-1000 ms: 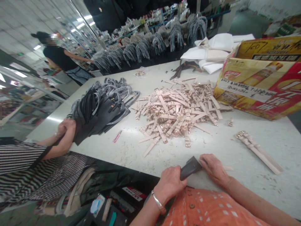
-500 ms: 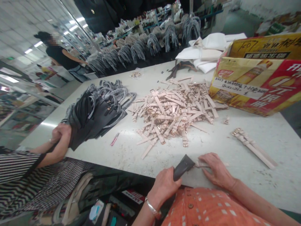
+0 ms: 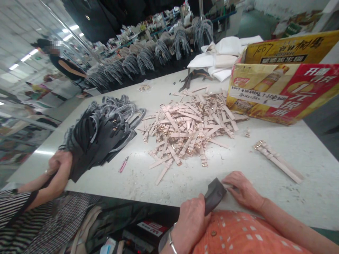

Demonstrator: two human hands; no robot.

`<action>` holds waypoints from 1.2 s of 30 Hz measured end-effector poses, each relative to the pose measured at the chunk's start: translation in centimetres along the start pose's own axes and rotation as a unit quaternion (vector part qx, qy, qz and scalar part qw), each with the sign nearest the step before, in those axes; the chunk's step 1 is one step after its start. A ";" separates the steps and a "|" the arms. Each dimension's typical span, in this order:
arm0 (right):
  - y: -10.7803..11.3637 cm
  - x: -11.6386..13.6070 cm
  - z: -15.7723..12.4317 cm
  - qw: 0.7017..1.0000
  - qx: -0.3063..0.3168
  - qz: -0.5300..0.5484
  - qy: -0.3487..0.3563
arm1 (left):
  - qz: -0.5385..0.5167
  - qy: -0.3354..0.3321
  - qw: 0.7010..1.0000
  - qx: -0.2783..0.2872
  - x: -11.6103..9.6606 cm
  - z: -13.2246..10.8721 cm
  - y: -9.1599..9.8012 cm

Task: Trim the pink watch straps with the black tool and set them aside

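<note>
I am looking at a factory workshop that makes straps, seen from a long white worktable (image 3: pixel 312 197). Just beyond my hands lies a big loose heap of pale pink straps with gold buckles (image 3: pixel 189 128). Beyond my left hand (image 3: pixel 190 220), a co-worker's hands (image 3: pixel 57 165) grip a thick bundle of black straps (image 3: pixel 102 130). Beyond my right hand (image 3: pixel 242 192) stands a printed cardboard carton (image 3: pixel 286 93), with folded white cloth (image 3: pixel 219 58) behind it. Farther off, rows of grey strap bundles (image 3: pixel 148 56) hang in a line, and another person stands in the aisle beside them.
</note>
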State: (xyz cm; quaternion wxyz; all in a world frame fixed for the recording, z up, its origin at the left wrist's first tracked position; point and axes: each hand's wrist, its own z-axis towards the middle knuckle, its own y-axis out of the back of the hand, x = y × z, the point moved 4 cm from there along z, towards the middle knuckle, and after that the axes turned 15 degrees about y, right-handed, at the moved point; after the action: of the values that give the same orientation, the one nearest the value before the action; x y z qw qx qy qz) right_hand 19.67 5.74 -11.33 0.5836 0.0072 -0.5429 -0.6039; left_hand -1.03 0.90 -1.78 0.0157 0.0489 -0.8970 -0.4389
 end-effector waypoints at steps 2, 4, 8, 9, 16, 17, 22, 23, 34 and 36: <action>-0.1 -0.1 -0.2 1.000 -0.002 0.007 -0.003 | 0.010 -0.013 1.000 0.000 -0.5 0.2 -0.1; -0.1 -0.2 -0.2 1.000 -0.004 0.012 -0.013 | 0.018 -0.019 1.000 -0.002 -1.0 0.6 0.0; 0.1 -0.1 -0.3 0.999 -0.007 0.030 -0.036 | 0.023 -0.024 0.999 -0.010 -2.2 1.5 0.2; 0.2 -0.1 -0.3 0.999 -0.004 0.035 -0.036 | 0.022 -0.023 0.999 -0.014 -2.4 1.7 0.2; 0.1 -0.5 -0.4 0.999 -0.005 0.036 -0.039 | 0.007 0.021 1.000 -0.011 -1.9 2.7 0.8; 0.1 -0.5 -0.4 0.999 -0.008 0.033 -0.041 | 0.004 0.029 1.000 -0.010 -1.6 2.8 1.0; -0.1 -0.5 -0.3 0.999 -0.006 0.035 -0.039 | 0.013 0.070 0.997 0.001 0.0 2.2 2.0; -0.1 -0.5 -0.3 0.999 -0.006 0.034 -0.038 | 0.017 0.074 0.997 0.007 0.2 2.0 2.0; -0.1 -0.6 -0.3 0.998 -0.018 0.033 -0.042 | 0.013 -0.001 1.000 -0.006 -2.3 2.0 -0.4; -0.2 -0.8 -0.4 0.998 -0.026 0.027 -0.042 | 0.007 0.000 1.000 -0.010 -2.3 2.5 -0.1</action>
State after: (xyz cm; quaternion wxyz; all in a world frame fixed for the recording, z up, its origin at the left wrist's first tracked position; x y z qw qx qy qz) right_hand 20.08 5.98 -12.11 0.5762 -0.0475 -0.5512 -0.6016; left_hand 1.06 3.04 -3.41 0.0190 0.0425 -0.8929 -0.4479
